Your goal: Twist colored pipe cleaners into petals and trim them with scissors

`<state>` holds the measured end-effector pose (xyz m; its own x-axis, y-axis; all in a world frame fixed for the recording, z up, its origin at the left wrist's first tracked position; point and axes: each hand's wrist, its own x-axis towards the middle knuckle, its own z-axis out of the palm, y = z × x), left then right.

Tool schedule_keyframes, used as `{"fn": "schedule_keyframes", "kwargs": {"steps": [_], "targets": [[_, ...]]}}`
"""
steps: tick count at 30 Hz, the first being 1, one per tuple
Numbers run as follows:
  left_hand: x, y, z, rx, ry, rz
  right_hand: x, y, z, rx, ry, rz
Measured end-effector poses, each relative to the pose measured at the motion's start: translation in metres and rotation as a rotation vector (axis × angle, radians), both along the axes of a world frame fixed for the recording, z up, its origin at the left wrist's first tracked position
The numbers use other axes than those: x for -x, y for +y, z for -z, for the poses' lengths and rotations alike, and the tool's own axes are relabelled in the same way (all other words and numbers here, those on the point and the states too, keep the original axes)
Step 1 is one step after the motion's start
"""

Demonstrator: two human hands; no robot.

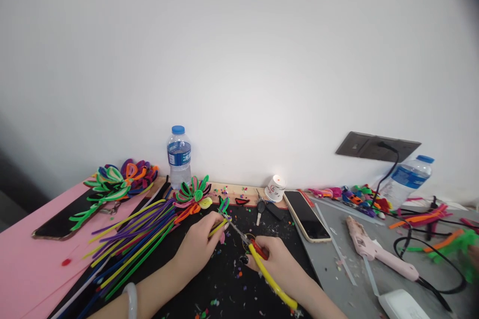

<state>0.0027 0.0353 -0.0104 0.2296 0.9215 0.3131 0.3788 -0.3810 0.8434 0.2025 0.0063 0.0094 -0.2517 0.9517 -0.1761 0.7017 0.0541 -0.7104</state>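
My left hand pinches a short yellow pipe cleaner above the black mat. Beside it, my right hand is closed around a tool with red and yellow handles, which looks like pliers or scissors. Its thin metal tip reaches left to the pipe cleaner at my left fingertips. A small green and purple looped piece stands just behind that tip. Long pipe cleaners in many colours lie left of my left hand, with a green and pink looped flower at their far end.
Behind are a water bottle, a paper cup, keys and a phone. A pink glue gun with a black cable lies right, near another bottle. More looped flowers and a dark phone sit left.
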Motion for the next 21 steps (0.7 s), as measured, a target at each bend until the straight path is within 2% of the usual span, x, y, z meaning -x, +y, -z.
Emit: {"fn": "schedule_keyframes", "kwargs": {"steps": [4, 10, 13, 17, 21], "targets": [[0.004, 0.002, 0.003, -0.064, 0.084, -0.009, 0.001, -0.001, 0.001, -0.009, -0.011, 0.017], [0.004, 0.002, 0.004, 0.003, -0.002, 0.045, 0.000, 0.000, 0.002, -0.020, -0.018, 0.022], [0.002, 0.004, 0.003, 0.121, -0.145, 0.099, -0.001, 0.001, 0.002, -0.035, -0.028, 0.024], [0.000, 0.009, 0.003, 0.374, -0.397, 0.232, -0.002, 0.003, 0.003, -0.064, -0.058, 0.024], [0.000, 0.011, 0.005, 0.598, -0.610, 0.308, -0.003, 0.004, 0.001, -0.066, -0.061, 0.004]]}}
